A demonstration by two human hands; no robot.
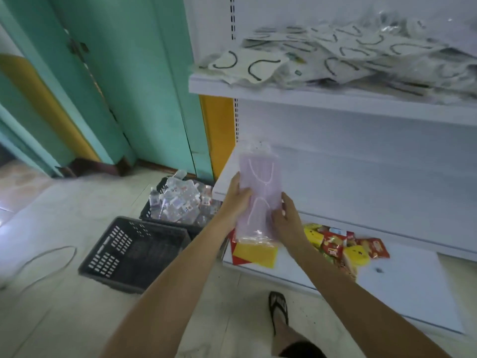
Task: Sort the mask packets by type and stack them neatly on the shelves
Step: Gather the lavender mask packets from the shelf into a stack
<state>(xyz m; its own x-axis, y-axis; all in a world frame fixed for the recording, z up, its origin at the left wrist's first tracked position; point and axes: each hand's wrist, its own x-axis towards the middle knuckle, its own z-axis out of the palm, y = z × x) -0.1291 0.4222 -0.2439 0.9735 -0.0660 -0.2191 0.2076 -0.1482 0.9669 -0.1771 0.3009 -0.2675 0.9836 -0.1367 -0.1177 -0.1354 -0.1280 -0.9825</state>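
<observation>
At the left front corner of the middle shelf (pixel 374 210), we hold the pink mask packet (pixel 259 195) lengthwise, its far end over the shelf board and its near end overhanging the front lip. Whether the packet rests on the board or hangs just above it, we cannot tell. Our left hand (pixel 238 200) clamps the packet's left edge and our right hand (pixel 285 218) pinches its lower right edge; both hands are closed on the packet. We judge that the two-sided grip keeps the limp plastic sleeve flat and square to the shelf edge, so it can be laid down neatly. On the upper shelf (pixel 284 93) lies a loose heap of white mask packets (pixel 335 52) with dark ear loops, unsorted and overlapping. We judge that the pink type is being assigned to the middle shelf to keep it apart from the white type above. On the bottom shelf (pixel 413 280), snack packets (pixel 343 246) and a red-and-yellow packet (pixel 254 254) lie just below the hands. Two black crates stand on the floor to the left: one holds small bottles (pixel 180 202), the other (pixel 134 251) shows none.
</observation>
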